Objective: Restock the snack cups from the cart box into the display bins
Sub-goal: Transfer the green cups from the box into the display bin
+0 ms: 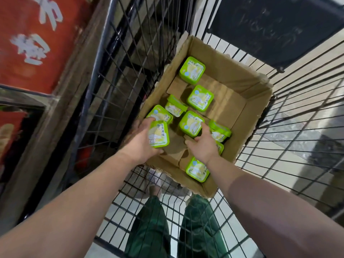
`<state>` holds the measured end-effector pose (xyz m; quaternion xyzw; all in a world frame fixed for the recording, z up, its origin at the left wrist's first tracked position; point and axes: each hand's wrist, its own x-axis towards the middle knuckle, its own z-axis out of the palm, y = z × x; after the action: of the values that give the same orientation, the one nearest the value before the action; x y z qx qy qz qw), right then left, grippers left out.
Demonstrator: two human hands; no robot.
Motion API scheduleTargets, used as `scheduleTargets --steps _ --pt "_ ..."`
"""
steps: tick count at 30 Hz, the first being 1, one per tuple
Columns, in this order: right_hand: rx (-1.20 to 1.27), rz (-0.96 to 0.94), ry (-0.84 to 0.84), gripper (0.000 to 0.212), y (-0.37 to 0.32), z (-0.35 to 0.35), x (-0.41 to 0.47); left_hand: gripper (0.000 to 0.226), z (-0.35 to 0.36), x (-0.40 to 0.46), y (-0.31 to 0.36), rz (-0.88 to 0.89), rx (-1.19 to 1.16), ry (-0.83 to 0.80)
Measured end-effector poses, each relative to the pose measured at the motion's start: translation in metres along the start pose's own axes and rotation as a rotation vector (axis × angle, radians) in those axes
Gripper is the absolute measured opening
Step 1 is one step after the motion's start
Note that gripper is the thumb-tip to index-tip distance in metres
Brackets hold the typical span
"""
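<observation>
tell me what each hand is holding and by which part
The left hand grips a green snack cup by its opposite edges. The right hand holds nothing yet; its fingers touch another cup's lid.

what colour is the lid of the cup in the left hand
Bright green rim, pale picture in the middle: snack cup in the left hand, head view.

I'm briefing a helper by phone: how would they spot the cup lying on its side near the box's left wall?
Find the cardboard box in the wire cart. Near its left wall, just beyond the left hand, lies a green snack cup. Unlike its neighbours, which show their lids, it is tipped over, showing its pale side.
</observation>
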<state>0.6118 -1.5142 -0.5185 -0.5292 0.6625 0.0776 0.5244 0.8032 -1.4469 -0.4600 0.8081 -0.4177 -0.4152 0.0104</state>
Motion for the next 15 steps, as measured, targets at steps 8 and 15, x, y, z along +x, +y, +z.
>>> scheduleTargets --steps 8,15 --pt "0.089 0.116 0.091 0.100 -0.002 0.024 0.034 0.105 0.006 0.004 -0.005 0.033 0.023 0.007" --pt "0.169 0.069 0.035 0.073 0.002 0.013 0.012 0.104 0.001 -0.009 -0.002 0.062 -0.056 -0.025"
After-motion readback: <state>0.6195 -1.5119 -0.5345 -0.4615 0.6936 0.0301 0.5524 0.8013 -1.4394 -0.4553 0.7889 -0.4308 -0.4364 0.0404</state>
